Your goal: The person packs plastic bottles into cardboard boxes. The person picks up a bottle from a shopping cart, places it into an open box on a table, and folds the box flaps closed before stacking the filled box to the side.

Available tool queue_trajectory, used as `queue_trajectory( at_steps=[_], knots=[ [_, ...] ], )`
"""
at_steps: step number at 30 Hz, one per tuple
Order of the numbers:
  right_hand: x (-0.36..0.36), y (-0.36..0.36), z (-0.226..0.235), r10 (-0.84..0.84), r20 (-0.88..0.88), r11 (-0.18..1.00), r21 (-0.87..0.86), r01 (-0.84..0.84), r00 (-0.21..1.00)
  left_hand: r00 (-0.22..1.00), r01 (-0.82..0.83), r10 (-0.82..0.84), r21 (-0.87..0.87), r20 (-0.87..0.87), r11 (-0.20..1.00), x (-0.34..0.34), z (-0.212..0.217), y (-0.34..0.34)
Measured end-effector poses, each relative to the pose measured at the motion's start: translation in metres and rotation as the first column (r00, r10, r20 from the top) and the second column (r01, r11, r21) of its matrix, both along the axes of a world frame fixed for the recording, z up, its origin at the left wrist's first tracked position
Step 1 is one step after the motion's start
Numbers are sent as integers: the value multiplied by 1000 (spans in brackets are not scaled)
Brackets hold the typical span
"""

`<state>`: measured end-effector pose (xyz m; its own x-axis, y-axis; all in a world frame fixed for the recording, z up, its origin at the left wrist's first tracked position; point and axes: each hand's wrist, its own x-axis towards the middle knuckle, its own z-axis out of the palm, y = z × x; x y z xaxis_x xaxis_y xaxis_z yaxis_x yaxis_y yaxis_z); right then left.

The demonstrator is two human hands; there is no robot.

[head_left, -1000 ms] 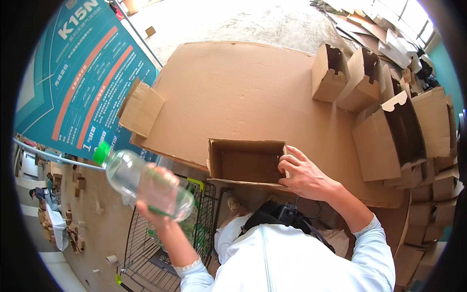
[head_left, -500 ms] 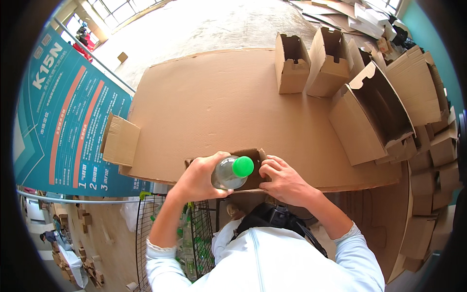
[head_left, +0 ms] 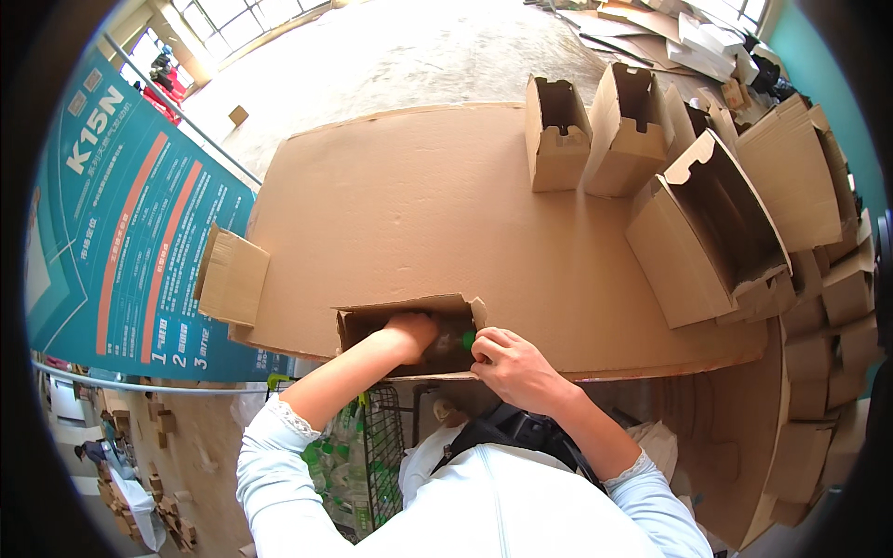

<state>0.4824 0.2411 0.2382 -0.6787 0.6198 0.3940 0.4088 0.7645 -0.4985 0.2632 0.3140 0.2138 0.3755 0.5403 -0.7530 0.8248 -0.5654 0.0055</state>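
An open-topped cardboard box [head_left: 409,305] stands at the near edge of the cardboard-covered table. My left hand [head_left: 411,337] reaches down inside it, closed around a clear plastic bottle [head_left: 448,342]; its fingers are partly hidden by the hand and the box wall. The bottle lies tilted in the box, its green cap [head_left: 469,340] toward the right end. At that right end my right hand [head_left: 510,365] is closed, thumb and fingers pinching the box's edge beside the cap.
Several open cardboard boxes [head_left: 558,139] stand at the table's far right, a larger one [head_left: 684,251] nearer. A small carton [head_left: 234,276] sits at the left edge. Below is a black wire basket [head_left: 383,437] of green-capped bottles. A blue banner [head_left: 139,242] stands left; stacked cartons [head_left: 805,391] line the right.
My left hand has lowered the bottle from above the box into it, and the bottle has tipped over with its cap to the right. My right hand stays at the box's right end.
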Motion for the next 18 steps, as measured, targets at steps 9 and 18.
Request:
queue_trajectory(
  at_steps=[9,18],
  knots=[
    [-2,1,7,24,15,999,-40,-24,1000,995,76,-66,162,-69,984,8,-48,-7],
    [-12,-9,13,-171,-76,985,19,173,982,681,-236,220,-75,699,969,-42,73,-10]
  ],
)
